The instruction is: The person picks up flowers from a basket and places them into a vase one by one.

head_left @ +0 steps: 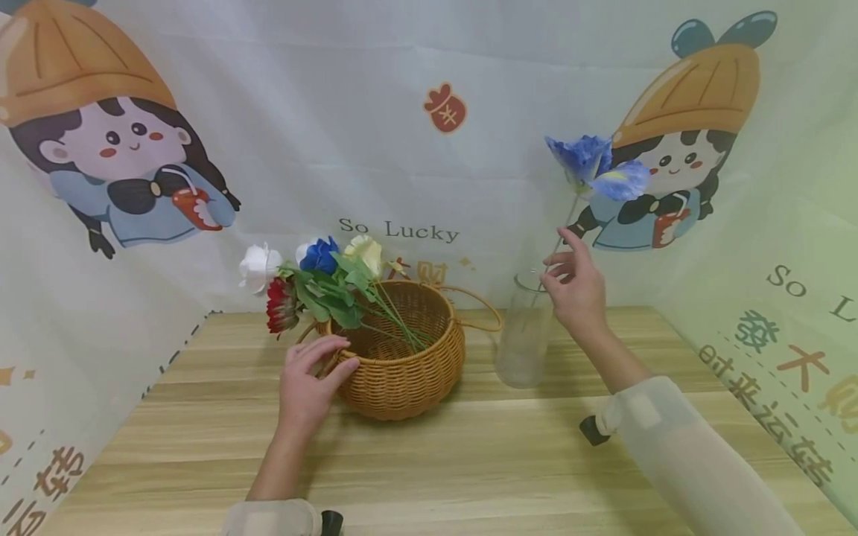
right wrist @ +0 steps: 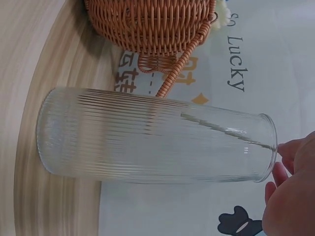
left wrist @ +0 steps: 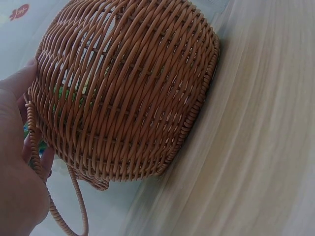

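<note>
1. The right hand point(head_left: 578, 286) pinches the thin green stem point(right wrist: 226, 130) of a blue, broad-petalled artificial flower point(head_left: 590, 167). The bloom is above the hand; the stem's lower end hangs inside the tall, clear, ribbed glass vase point(head_left: 523, 350), beneath the fingers and well off the base.
2. The left hand point(head_left: 311, 387) grips the rim of the round, brown wicker basket point(head_left: 409, 383), just right of that hand.
3. A sideways knock from the right hand could topple the vase; a tug by the left could tip the basket, its flower heads leaning over the rim.
4. Counted: one vase, one basket, two wicker handles point(right wrist: 179, 69), one flower in hand — and at least four basket blooms: white point(head_left: 260, 268), red point(head_left: 281, 305), blue point(head_left: 319, 255), pale yellow point(head_left: 364, 255). A white patch behind the blue — perhaps a fifth — is unclear.
</note>
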{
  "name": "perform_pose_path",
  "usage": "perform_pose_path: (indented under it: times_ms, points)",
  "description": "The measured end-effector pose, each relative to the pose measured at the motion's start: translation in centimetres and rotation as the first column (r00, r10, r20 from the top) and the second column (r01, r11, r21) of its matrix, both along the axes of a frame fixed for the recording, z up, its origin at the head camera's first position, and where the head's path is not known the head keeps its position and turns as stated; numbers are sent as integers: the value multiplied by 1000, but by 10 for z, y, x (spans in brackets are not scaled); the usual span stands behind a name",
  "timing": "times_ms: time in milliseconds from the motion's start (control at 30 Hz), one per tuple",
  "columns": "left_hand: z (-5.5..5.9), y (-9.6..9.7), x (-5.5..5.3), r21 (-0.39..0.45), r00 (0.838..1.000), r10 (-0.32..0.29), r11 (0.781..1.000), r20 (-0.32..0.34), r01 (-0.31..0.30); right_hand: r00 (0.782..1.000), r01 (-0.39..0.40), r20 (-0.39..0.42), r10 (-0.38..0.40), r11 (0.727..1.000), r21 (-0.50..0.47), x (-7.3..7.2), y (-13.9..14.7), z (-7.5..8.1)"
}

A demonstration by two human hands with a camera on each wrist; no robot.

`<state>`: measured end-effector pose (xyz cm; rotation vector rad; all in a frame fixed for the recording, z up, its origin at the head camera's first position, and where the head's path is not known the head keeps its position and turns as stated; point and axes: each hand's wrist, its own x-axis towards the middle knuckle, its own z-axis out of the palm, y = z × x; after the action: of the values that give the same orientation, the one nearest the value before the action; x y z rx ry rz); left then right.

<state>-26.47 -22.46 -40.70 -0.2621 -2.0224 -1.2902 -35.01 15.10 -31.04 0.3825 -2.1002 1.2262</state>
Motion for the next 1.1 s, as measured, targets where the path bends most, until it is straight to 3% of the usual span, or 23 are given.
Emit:
perform_pose_path:
  times_ms: [200,367,500,667,800,1100]
  points:
    - [0,0,0,6,1000,2,1000,7,-2,999,-13,-33,10,996,-90,0,1,-5]
    - [0,0,0,8,1000,-2,1000,0,2,995,42,-79,-58,981,-188,-1,1,-10]
    - [-1,0,-1,9,1000,-5,1000,-4,5,991,66,-87,-97,948,-313,-2,-1,-12]
    - [-1,0,0,5,1000,-1,1000,-3,1,994,21,-81,-69,876,-482,-4,-5,-15]
    - [-1,1,1,11,1000,-3,1000,3,3,997,4,-64,-47,834,-552,-6,-7,-16]
    - [0,1,0,14,1000,4,1000,8,-4,998,19,-33,-48,810,-587,-7,-5,-19]
